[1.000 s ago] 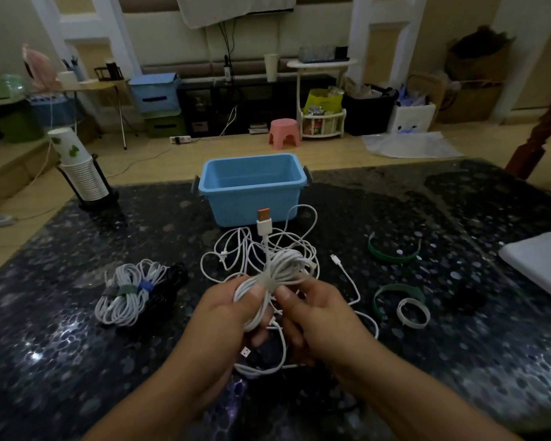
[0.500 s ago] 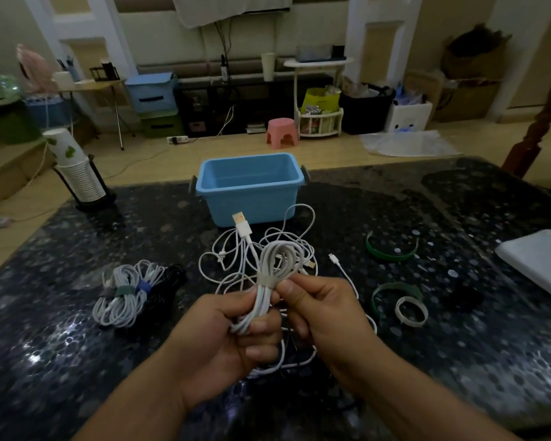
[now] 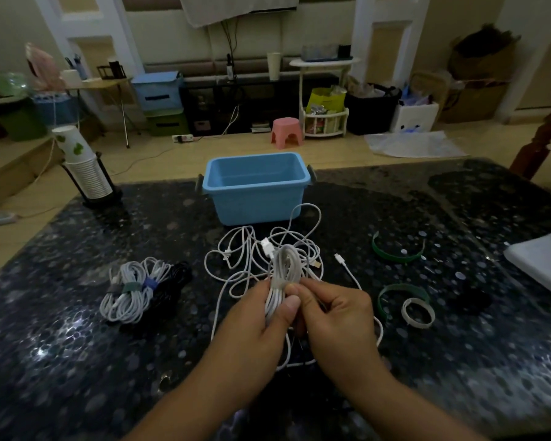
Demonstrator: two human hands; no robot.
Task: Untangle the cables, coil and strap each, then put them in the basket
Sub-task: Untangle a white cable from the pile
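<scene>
White coiled cable (image 3: 285,275) stands upright, left hand (image 3: 258,326) and right hand (image 3: 334,316) each clamped on it.

The tabletop (image 3: 395,361) is dark speckled stone, polished and glossy with light glints. The basket (image 3: 256,198) is smooth blue plastic with a matt sheen. The cables (image 3: 283,268) have smooth white rubbery sheathing; the cups (image 3: 83,167) look like paper.

Dim, soft, wide-angle edge warping
</scene>
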